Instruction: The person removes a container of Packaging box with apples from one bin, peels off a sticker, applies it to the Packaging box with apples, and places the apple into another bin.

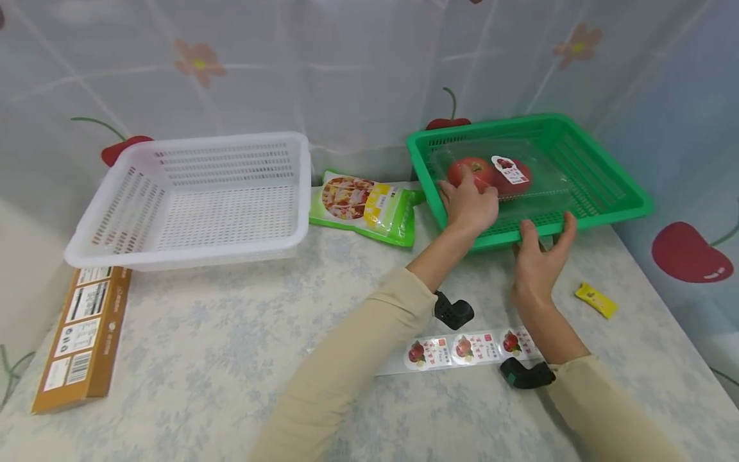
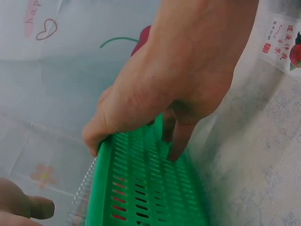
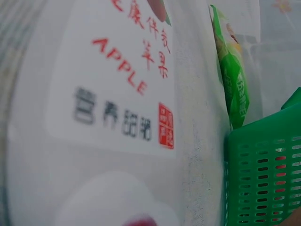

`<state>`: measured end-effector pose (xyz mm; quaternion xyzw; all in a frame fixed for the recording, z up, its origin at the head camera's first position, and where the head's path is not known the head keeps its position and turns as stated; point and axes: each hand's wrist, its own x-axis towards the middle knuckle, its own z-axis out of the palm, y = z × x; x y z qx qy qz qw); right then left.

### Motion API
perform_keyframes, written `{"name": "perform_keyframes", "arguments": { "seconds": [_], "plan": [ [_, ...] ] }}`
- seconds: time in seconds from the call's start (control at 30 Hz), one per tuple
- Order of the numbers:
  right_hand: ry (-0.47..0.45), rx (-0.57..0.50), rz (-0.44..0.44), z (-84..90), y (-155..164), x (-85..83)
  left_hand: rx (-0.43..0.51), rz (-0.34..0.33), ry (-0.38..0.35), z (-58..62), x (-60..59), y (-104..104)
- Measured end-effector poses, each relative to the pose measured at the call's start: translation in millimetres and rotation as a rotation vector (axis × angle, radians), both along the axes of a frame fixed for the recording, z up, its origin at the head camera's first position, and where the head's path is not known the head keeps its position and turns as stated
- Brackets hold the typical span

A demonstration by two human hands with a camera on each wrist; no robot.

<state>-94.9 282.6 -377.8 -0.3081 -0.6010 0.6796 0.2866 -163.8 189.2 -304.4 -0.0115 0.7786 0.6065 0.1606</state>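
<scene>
Your left hand (image 1: 470, 204) grips the near left rim of the green basket (image 1: 600, 192), beside the clear box of 2 apples (image 1: 496, 174) inside it. Your right hand (image 1: 539, 256) cups the front rim with spread fingers. Keep the basket level so the box does not slide.

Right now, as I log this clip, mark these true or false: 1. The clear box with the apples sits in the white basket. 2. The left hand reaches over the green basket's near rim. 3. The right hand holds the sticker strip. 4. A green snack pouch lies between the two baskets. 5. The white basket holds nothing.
1. False. The clear box sits in the green basket.
2. True. The left hand reaches over the rim to the box.
3. False. The right hand is at the green basket's near rim; the sticker strip lies on the table.
4. True, the green snack pouch.
5. True, the white basket.
</scene>
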Motion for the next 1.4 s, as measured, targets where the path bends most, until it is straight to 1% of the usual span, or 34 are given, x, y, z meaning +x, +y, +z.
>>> {"name": "perform_keyframes", "arguments": {
  "seconds": [0.07,0.13,0.27,0.43,0.53,0.7,0.87,0.97,1.1,1.17,1.23,1.3,1.4],
  "plan": [
    [0.002,-0.001,0.000,-0.3,0,0.8,-0.035,-0.017,0.014,-0.6,1.0,1],
    [-0.001,0.004,0.008,-1.3,1,1.2,-0.050,-0.019,0.025,-1.7,1.6,2],
    [-0.010,0.020,0.024,-2.4,1,1.1,-0.025,-0.011,0.050,-4.3,1.4,2],
    [-0.017,0.014,0.031,-1.8,2,0.0,-0.010,0.008,0.062,-7.4,-0.9,2],
    [-0.010,0.010,0.036,-2.1,3,-1.2,-0.018,-0.012,0.081,-9.2,-3.9,2],
    [-0.006,0.006,0.039,-3.0,4,-2.8,-0.024,-0.068,0.110,-11.6,-9.4,0],
    [-0.010,-0.001,0.038,-2.8,4,-4.1,-0.041,-0.077,0.131,-11.4,-9.0,0],
    [-0.007,-0.005,0.039,-1.9,4,-4.3,-0.050,-0.074,0.188,-12.1,-5.9,-1],
    [-0.012,-0.016,0.060,1.3,5,-1.3,-0.031,-0.044,0.311,-14.3,1.1,-5],
    [-0.048,-0.008,0.085,4.4,8,2.1,-0.001,-0.021,0.376,-14.3,4.5,-11],
    [-0.114,0.014,0.113,8.9,11,6.6,0.020,-0.015,0.431,-13.7,6.7,-22],
    [-0.200,0.048,0.153,13.7,17,11.8,0.028,-0.045,0.465,-12.4,6.7,-40],
    [-0.319,0.141,0.229,19.6,24,21.4,-0.002,-0.121,0.492,-12.3,2.7,-78]
  ]
}}
